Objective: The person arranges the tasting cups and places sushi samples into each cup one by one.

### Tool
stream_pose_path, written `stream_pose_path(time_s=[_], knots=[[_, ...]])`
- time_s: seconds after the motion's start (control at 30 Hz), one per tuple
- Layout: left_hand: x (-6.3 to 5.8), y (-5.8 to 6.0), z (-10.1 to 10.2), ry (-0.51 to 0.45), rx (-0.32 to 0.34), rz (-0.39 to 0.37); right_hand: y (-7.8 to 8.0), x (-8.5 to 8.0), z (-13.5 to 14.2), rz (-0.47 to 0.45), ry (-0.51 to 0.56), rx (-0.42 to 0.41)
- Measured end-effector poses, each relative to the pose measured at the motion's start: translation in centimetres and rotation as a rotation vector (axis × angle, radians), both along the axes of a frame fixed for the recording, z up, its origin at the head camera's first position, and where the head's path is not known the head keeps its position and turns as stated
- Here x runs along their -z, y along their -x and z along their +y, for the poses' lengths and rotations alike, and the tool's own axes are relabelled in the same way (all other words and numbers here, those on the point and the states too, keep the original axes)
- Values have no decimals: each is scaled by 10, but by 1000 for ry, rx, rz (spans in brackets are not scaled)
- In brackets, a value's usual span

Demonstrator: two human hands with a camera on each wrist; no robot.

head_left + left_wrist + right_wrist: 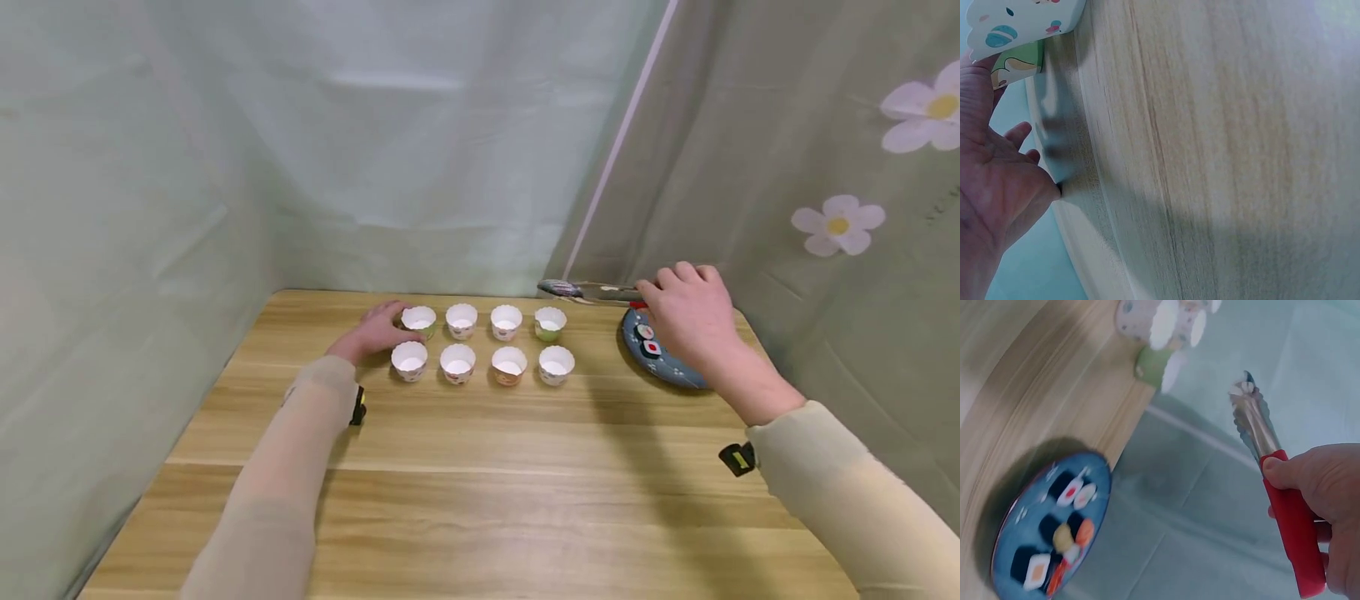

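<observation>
My left hand (378,329) is at the left end of the back row of paper baking cups, its thumb and a finger around the green cup (420,320). In the left wrist view, that green cup (1019,62) shows partly behind a patterned white cup (1029,28), while the other fingers hang loosely curled. My right hand (686,312) grips red-handled metal tongs (1291,519) above the back right of the table. Their scalloped tips point left, with no food visible between them. Below lies a blue plate (675,372) with sushi pieces (1069,490), partly hidden by the right hand in the head view.
Several white-lined paper cups stand in two rows on the wooden table (480,517), including a front right cup (556,367) and a green back right cup (550,323). Pale curtains (450,167) hang close behind the table and along its sides.
</observation>
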State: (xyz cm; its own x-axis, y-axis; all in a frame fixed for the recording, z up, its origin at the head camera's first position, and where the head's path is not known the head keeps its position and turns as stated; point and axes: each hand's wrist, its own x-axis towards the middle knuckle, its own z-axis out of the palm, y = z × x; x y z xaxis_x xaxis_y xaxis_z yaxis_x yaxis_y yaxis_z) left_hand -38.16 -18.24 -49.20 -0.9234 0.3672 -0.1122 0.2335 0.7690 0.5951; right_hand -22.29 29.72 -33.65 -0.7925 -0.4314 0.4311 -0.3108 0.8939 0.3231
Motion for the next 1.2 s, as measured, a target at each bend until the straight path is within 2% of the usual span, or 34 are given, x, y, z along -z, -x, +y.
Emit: stream_pose_path(time_s=[0.3, 0.6, 0.73, 1.03, 1.2], knots=[[0, 0, 0, 5, 3, -9, 22, 9, -47, 17, -56, -63], [2, 0, -1, 22, 8, -2, 41, 9, -90, -49, -233, 2], [3, -1, -4, 24, 0, 1, 50, 10, -110, -54, -301, 6], [5, 0, -4, 19, 12, 17, 65, 10, -154, -19, -336, -62], [8, 2, -1, 27, 27, 28, 75, 8, -173, 7, -409, -93]])
